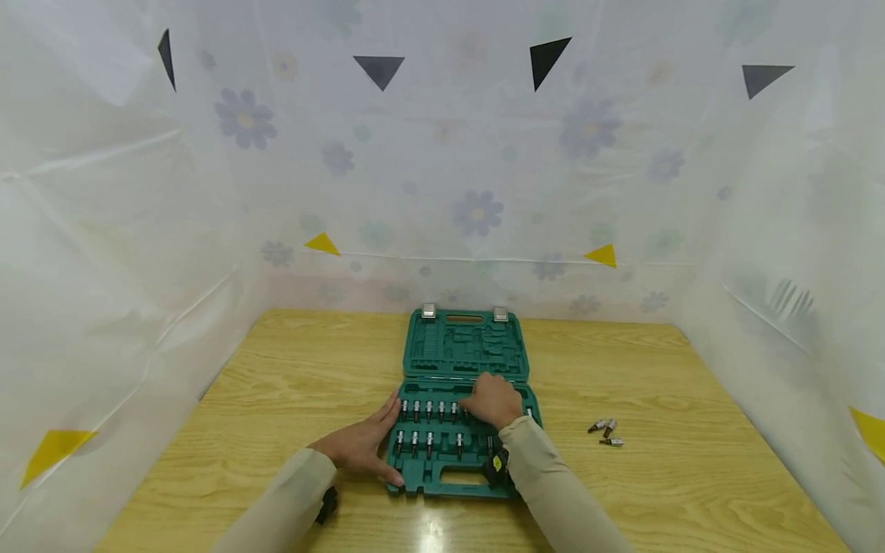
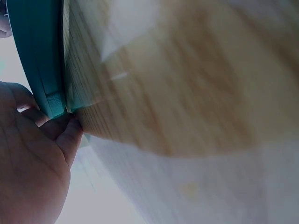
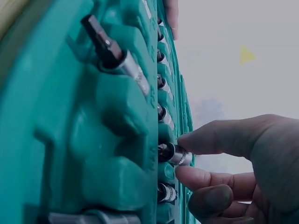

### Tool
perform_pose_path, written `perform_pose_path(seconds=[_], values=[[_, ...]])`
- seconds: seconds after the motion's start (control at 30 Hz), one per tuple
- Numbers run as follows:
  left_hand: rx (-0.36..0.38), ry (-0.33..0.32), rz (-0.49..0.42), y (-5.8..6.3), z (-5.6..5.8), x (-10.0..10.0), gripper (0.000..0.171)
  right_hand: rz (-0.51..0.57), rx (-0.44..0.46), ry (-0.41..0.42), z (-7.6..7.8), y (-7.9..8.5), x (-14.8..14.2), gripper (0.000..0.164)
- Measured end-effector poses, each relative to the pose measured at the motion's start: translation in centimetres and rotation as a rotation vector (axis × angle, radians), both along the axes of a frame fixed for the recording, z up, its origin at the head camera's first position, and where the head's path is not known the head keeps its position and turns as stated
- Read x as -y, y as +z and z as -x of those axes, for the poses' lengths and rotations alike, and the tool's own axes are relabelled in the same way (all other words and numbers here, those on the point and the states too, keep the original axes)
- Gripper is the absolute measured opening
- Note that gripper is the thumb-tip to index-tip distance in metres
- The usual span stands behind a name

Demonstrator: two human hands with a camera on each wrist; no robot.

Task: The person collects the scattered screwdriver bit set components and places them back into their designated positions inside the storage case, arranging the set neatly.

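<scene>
1. Evidently, the right hand has a narrow grip: thumb and fingers pinch a small bit socket by its silver sleeve, the dark bit pointing down to the near side.
2. That socket is in the far row of the green case, right of the middle, with five others to its left and one just to its right. Whether it is fully seated in its slot, I cannot tell.
3. The left hand is spread wide against the case's left side, thumb at the near left corner; it holds no socket.
4. The socket should be light, hard and rigid, hardly fragile; its smooth round sleeve may roll or slip between dry fingertips. The sleeve's sides look the best place to take hold, since the bit is slim and the slot walls crowd it.
5. The case looks like stiff moulded plastic, probably light enough to slide if pushed, so its left edge is a sound place to steady it. Its lid lies back on the far side.
6. On the table, well to the right, loose sockets lie near one another.
</scene>
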State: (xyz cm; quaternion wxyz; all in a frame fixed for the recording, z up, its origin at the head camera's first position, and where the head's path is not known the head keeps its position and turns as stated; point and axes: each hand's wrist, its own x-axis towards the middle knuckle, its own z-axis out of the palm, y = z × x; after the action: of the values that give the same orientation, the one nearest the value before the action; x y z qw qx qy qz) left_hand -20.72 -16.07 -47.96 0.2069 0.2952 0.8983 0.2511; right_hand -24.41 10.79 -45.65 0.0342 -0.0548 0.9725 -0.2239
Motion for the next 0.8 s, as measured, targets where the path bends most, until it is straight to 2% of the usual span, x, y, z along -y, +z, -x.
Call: perform_pose_path(seconds=[0.27,0.33,0.53,0.8], values=[[0.0,-0.004,-0.002,0.0,0.0,-0.1,0.127,0.134,-0.036,0.112,0.4,-0.5,-0.9,0.055],[0.0,-0.004,-0.001,0.0,0.0,-0.1,0.127,0.15,-0.037,0.128,0.5,-0.7,-1.1,0.049],[0.003,0.007,0.006,-0.2,0.0,-0.1,0.126,0.193,-0.06,0.174,0.6,-0.7,-1.6,0.016],[0.004,0.014,0.003,-0.2,0.1,-0.1,0.127,0.232,-0.06,0.203,0.6,-0.6,-1.7,0.01]])
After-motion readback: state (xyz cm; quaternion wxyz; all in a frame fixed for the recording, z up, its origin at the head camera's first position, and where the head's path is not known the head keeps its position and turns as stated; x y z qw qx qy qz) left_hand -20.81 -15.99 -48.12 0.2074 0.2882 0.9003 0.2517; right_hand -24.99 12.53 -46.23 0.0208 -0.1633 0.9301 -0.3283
